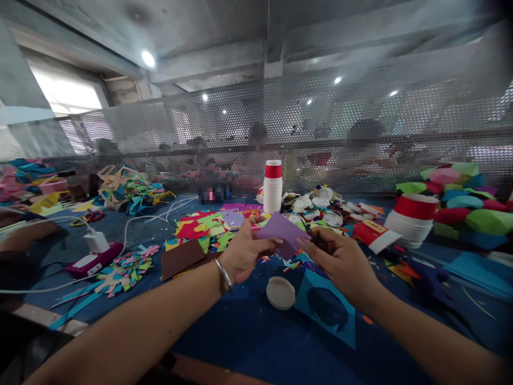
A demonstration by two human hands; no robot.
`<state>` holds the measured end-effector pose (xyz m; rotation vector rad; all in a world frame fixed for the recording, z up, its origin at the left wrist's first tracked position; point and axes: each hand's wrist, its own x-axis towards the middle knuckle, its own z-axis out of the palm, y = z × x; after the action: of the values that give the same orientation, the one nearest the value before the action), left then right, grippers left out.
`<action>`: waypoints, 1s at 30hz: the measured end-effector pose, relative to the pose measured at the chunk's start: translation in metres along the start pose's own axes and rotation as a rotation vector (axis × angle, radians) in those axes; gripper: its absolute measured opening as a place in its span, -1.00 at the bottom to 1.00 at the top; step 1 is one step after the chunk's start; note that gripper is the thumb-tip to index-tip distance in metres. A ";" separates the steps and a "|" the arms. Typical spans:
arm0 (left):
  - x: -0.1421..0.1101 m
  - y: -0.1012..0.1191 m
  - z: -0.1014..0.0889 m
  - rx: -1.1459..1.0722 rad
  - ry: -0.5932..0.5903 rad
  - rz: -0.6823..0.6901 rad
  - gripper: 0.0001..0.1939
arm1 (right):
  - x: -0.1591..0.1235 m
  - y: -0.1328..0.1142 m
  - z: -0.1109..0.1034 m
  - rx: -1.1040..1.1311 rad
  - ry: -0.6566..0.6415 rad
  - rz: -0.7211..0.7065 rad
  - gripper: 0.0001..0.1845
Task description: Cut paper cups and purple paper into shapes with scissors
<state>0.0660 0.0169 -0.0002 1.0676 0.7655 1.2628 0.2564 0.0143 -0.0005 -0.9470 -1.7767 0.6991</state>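
A piece of purple paper (284,231) is held up over the table between my two hands. My left hand (245,250), with a silver bangle at the wrist, pinches its left side between thumb and fingers. The thumb of my right hand (340,256) presses on the paper's right edge. Something dark shows among the right fingers; its kind is not clear. Below the hands lie a round whitish lid (281,293) and a blue sheet of paper (328,306) with a round hole cut in it.
Behind the paper stands a stack of paper cups (273,187); another cup stack (412,220) leans at the right. Colourful paper scraps (202,227) and a pile of lids (320,202) spread across the middle. A purple power strip (94,260) with white cables lies left. A perforated metal screen (240,128) rises behind.
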 end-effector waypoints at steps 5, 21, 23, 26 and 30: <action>0.001 0.001 -0.005 0.095 -0.035 -0.020 -0.61 | 0.001 0.004 -0.001 0.010 -0.085 0.054 -0.65; -0.003 0.014 -0.010 0.069 0.036 0.065 -0.67 | -0.001 0.003 -0.005 -0.105 -0.095 0.069 -0.61; -0.003 0.014 -0.009 0.057 0.059 0.061 -0.66 | -0.001 0.003 -0.006 -0.104 -0.100 0.070 -0.59; -0.003 0.014 -0.009 0.057 0.072 0.074 -0.66 | -0.001 0.003 -0.006 -0.129 -0.102 0.065 -0.59; -0.003 0.013 -0.009 0.039 0.067 0.102 -0.67 | -0.001 0.004 -0.006 -0.143 -0.096 0.075 -0.57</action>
<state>0.0520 0.0160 0.0087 1.1121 0.7971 1.3815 0.2638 0.0159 -0.0020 -1.0970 -1.9038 0.6817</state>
